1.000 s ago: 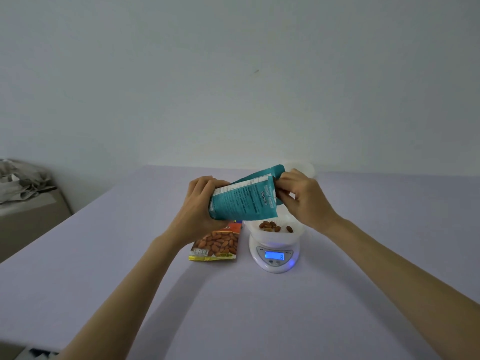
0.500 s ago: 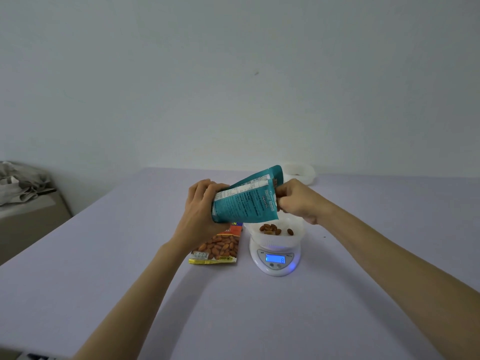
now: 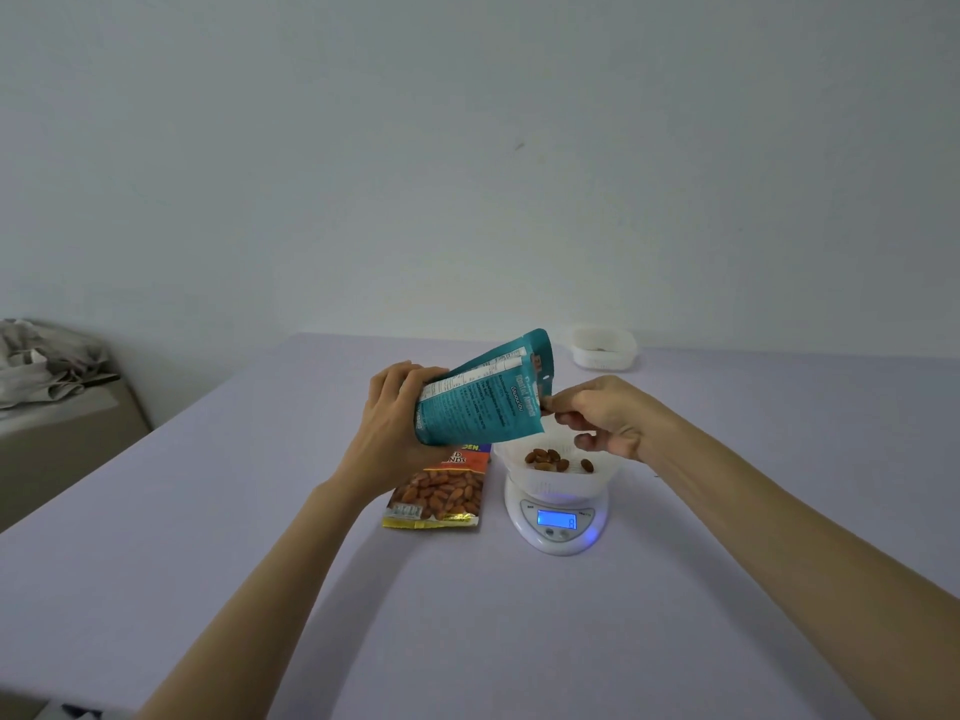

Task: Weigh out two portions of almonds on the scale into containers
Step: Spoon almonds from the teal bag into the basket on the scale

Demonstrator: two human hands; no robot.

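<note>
While your left hand (image 3: 393, 415) grips the teal pouch (image 3: 480, 405), right hand (image 3: 605, 418) pinches its mouth, now lower, above container (image 3: 550, 484) on scale (image 3: 558, 540), almond bag (image 3: 440, 492) beside.

The pouch (image 3: 483, 402) is teal with white print, almonds (image 3: 545, 458) brown, scale (image 3: 556, 537) white with a blue display (image 3: 557, 520), table (image 3: 311, 563) lavender.

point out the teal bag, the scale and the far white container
teal bag (image 3: 478, 402): head view, printed back panel.
scale (image 3: 557, 520): head view, lit display.
far white container (image 3: 602, 360): head view, front wall.
</note>
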